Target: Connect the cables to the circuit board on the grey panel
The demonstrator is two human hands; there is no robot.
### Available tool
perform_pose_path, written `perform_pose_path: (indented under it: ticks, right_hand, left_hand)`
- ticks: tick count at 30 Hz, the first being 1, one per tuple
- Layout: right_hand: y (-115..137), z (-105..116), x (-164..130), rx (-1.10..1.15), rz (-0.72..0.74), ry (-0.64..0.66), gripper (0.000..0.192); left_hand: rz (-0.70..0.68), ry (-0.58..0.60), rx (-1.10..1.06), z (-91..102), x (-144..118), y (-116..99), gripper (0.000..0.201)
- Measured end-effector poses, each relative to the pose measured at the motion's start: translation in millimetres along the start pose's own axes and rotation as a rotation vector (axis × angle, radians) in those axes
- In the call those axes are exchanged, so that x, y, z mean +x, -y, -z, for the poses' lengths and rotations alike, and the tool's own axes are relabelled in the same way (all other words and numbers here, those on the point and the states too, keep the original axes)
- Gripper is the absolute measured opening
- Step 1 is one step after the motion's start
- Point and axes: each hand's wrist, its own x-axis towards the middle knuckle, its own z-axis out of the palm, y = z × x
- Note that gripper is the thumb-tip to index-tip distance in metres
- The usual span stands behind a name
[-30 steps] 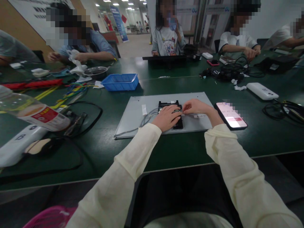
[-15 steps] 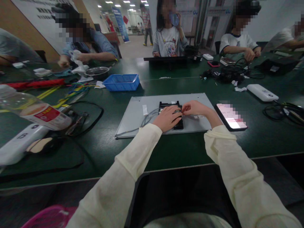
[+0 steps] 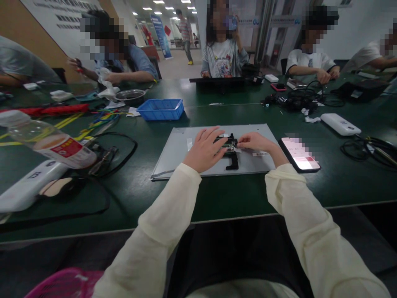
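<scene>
A flat grey metal panel [image 3: 254,163] lies on the table in front of me. On its middle sits a black plastic bracket [image 3: 233,162] with a small circuit board [image 3: 228,148] inside, partly hidden by my fingers. My left hand [image 3: 204,150] is over the bracket's left side, palm down, fingers spread and holding nothing. At the bracket's right edge, my right hand [image 3: 252,142] has its thumb and fingers pinched together. A small whitish strip shows by those fingertips; whether it is held is unclear. The grey cable is mostly hidden by my left hand.
A lit phone [image 3: 299,153] lies right of the panel, with a white power bank [image 3: 340,124] behind it. Beyond the panel stands a blue tray [image 3: 161,110]. To the left are a bottle [image 3: 62,149] and a black strap. Several people sit around the table.
My left hand has lifted off the bracket and shifted left, its fingers spreading and uncovering the circuit board. My right hand has stayed at the bracket's right edge.
</scene>
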Motion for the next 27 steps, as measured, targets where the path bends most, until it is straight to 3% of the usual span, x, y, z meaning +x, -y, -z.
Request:
perform_pose_path:
  ticks: [3, 6, 10, 13, 18, 27]
  right_hand:
    - [-3, -1, 1, -0.026, -0.029, -0.035, 0.036]
    - [-5, -3, 3, -0.014, -0.035, -0.073, 0.043]
    - [-7, -7, 6, 0.050, -0.051, -0.126, 0.050]
    - [-9, -11, 8, 0.155, -0.080, -0.151, 0.055]
    - [-16, -16, 14, 0.225, -0.097, -0.173, 0.061]
    - [-15, -21, 15, 0.113, -0.106, -0.221, 0.064]
  left_hand:
    - [0.128, -0.066, -0.008, 10.8, -11, 23, 0.032]
    - [0.285, -0.116, -0.065, 10.7, -22, 60, 0.033]
    - [0.573, -0.127, -0.187, -9.5, -36, 113, 0.033]
    - [0.719, -0.104, -0.258, -35.2, -48, 133, 0.038]
    - [0.575, -0.024, -0.206, -62.9, -56, 132, 0.043]
    - [0.480, 0.055, -0.195, -59.0, -53, 126, 0.045]
